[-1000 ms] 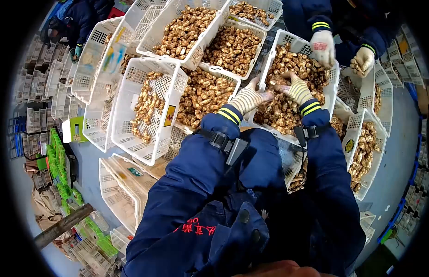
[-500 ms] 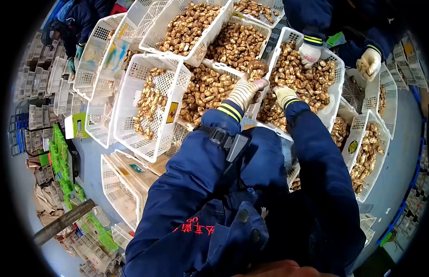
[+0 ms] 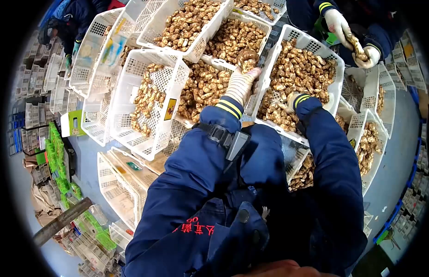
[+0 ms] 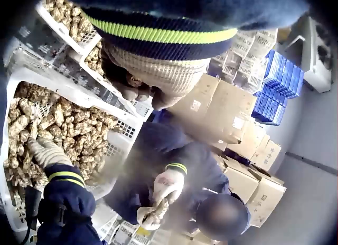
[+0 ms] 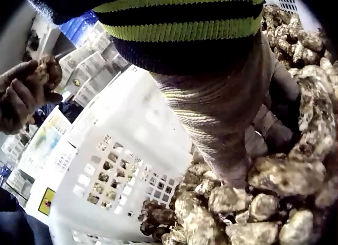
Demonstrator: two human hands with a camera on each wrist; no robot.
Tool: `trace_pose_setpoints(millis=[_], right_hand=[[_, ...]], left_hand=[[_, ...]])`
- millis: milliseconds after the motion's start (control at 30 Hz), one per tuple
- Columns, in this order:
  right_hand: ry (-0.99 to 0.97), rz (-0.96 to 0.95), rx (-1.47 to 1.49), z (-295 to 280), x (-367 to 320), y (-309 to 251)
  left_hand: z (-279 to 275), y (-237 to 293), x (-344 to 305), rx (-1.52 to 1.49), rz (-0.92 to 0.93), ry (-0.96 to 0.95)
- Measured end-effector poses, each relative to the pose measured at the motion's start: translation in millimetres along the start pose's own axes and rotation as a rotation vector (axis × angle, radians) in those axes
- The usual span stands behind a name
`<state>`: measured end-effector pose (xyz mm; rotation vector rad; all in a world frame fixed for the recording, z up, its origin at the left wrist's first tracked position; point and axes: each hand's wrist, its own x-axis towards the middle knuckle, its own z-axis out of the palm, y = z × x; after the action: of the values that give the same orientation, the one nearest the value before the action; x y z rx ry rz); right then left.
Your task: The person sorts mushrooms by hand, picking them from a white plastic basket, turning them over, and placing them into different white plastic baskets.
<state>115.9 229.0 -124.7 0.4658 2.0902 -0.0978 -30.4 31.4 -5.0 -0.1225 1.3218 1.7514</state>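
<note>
My left hand (image 3: 243, 83), in a striped knit glove, is raised over the gap between two crates and grips a brown-capped mushroom (image 3: 248, 60). The right wrist view shows that mushroom (image 5: 50, 71) too, at the left edge, above the curled fingers. My right hand (image 3: 292, 101) reaches into the near part of a white perforated crate (image 3: 333, 99) full of knobbly brown-and-cream mushrooms (image 3: 302, 69). Its gloved fingers (image 5: 277, 131) are down among the mushrooms, partly hidden by the palm; I cannot tell whether they grasp one.
To the left stand a crate with fewer mushrooms (image 3: 147, 99) and several fuller crates (image 3: 184, 27). Across from me another person's gloved hands (image 3: 341, 27) hold a mushroom. Another crate (image 3: 369, 161) stands at right. Cardboard boxes (image 4: 216, 108) are stacked beyond that person.
My hands were together over the crate; they have parted, the left rising with a mushroom, the right lowering into the pile. The other person's hand has left the crate and joined their other hand.
</note>
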Motion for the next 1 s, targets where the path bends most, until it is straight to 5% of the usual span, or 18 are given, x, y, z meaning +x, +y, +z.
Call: trace_pose_setpoints(millis=[133,200,333,400,500,667,867,933,1000], right_hand=[[-0.154,-0.119,0.028,4,-8,20],[-0.328,-0.205,0.087,-25,-48,8],[-0.151,-0.208,0.014,11,-35,0],[0.041,-0.321,0.302,22,-47,16],[0.137,-0.230,0.681,11,-77,13],[0.867,-0.630,0.535,-4,-97,5],[1.073,-0.649,0.283,-52,-145,-21],[1.204,-0.719,0.460,-53,-141,-14],[1.212,-0.583,0.807,-39,-128,-3]], left_hand=[[6,5,-6,0.041,-0.029,0.077],[-1,0,2,0.011,-0.005,-0.055],[3,2,-2,0.027,-0.011,0.038],[2,1,0,0.063,-0.025,-0.007],[2,2,-6,0.110,-0.053,-0.091],[7,-22,3,0.177,-0.167,-0.262],[13,-17,-11,0.001,-0.281,-0.484],[4,-31,3,0.012,-0.171,-0.481],[10,-11,-18,0.053,-0.215,-0.446]])
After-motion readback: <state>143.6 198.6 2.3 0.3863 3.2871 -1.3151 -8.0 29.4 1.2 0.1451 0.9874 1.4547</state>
